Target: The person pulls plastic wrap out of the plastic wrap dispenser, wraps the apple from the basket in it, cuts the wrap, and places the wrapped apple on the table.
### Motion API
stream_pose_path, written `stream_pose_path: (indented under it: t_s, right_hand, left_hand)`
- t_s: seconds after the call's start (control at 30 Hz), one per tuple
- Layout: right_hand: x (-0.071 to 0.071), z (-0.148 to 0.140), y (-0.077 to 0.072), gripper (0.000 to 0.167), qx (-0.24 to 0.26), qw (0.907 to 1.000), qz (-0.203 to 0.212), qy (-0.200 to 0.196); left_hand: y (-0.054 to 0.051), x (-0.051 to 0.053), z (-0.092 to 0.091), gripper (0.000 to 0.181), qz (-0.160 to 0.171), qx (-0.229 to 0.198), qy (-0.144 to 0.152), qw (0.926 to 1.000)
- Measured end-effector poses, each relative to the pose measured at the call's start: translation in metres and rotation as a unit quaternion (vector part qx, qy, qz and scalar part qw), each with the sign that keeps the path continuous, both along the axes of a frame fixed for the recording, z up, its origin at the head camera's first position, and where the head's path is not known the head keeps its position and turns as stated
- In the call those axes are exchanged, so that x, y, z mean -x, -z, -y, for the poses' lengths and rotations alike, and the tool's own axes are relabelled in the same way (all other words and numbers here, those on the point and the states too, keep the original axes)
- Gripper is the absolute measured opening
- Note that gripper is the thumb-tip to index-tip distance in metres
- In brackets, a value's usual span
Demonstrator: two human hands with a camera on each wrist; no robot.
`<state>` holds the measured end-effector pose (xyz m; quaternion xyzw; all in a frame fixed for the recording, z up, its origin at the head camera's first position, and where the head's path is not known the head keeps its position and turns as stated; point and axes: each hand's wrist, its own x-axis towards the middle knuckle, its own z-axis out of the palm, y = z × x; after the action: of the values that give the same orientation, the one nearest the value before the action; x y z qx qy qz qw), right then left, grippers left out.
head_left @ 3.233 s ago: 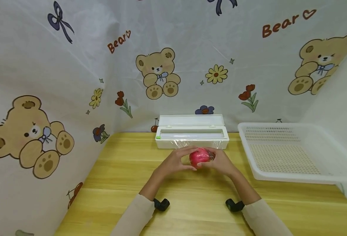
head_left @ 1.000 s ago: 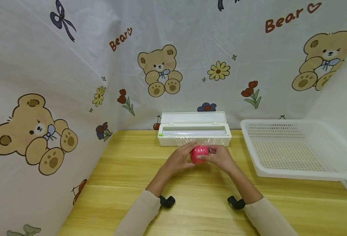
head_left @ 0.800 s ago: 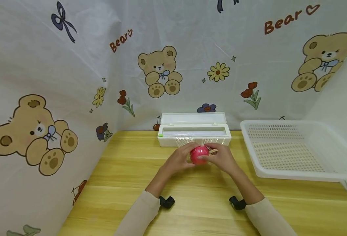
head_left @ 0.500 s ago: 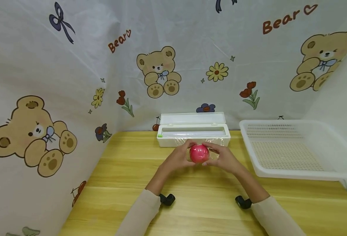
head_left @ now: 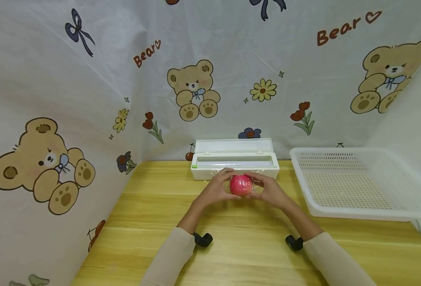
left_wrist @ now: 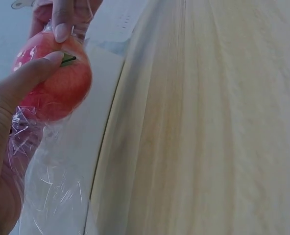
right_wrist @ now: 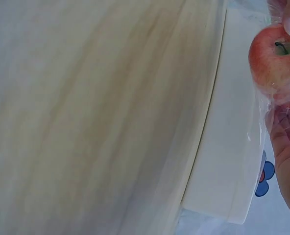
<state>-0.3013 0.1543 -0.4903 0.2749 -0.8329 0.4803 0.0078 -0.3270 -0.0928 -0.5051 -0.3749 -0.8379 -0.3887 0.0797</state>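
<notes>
A red apple (head_left: 241,185), wrapped in clear plastic film (left_wrist: 52,181), sits between the two hands, just to the near side of a long white box (head_left: 198,174). The left hand (head_left: 215,189) grips it from the left, thumb by the stem, and the right hand (head_left: 272,193) grasps it from the right. The box, lid raised, stands at the wooden table's (head_left: 149,226) far edge. To its right is a white plastic basket (head_left: 360,215); behind hangs a bear-print sheet (head_left: 231,43).

Between the fingers (left_wrist: 62,17) is a red apple (head_left: 241,185), beneath them a yellow wood-grained counter (head_left: 239,254), behind them a white bear-printed cloth (head_left: 231,47).
</notes>
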Motion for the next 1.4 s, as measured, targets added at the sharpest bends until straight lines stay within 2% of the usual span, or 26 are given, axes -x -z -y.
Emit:
stream_pose_path:
  t_s: [0.13,0.23,0.37,0.47,0.53,0.77,1.0,1.2,1.3,1.4]
  right_hand:
    - [0.003,0.0,0.0,0.073,0.003,1.0,-0.002,0.007]
    - [0.004,0.0,0.0,0.07,0.004,0.9999,-0.003,0.009]
    - [0.005,0.0,0.002,0.068,0.0,0.9999,-0.007,0.014]
    - [0.005,0.0,0.004,0.068,-0.007,0.9998,-0.007,0.02]
    - [0.004,0.0,0.004,0.067,-0.012,0.9996,-0.006,0.024]
    - [0.002,0.002,0.001,0.064,-0.031,0.999,-0.011,0.031]
    - [0.003,0.003,-0.002,0.065,-0.047,0.9984,-0.013,0.028]
    - [-0.001,0.003,-0.004,0.073,-0.064,0.9977,-0.011,0.017]
    - [-0.004,0.003,-0.007,0.08,-0.07,0.997,-0.032,0.012]
    - [-0.006,0.004,-0.012,0.079,-0.075,0.9952,-0.064,0.003]
  left_hand:
    - [0.0,0.001,0.002,0.074,-0.024,0.012,-0.018,0.9995]
    - [0.001,0.002,0.004,0.078,-0.003,0.001,-0.017,0.9998]
    - [0.003,0.002,0.006,0.077,0.045,-0.02,-0.009,0.9988]
    - [0.003,0.0,0.006,0.072,0.061,-0.025,-0.01,0.9978]
    - [0.003,0.0,0.007,0.072,0.059,-0.026,-0.011,0.9978]
    - [0.003,-0.001,0.009,0.071,0.022,-0.02,-0.015,0.9994]
    - [-0.001,-0.003,0.013,0.072,0.041,0.009,-0.021,0.9989]
    - [-0.002,-0.003,0.012,0.072,0.04,0.016,-0.007,0.9991]
    - [-0.002,-0.003,0.012,0.073,0.043,0.025,-0.002,0.9987]
    - [-0.004,-0.002,0.01,0.073,0.044,0.033,0.001,0.9985]
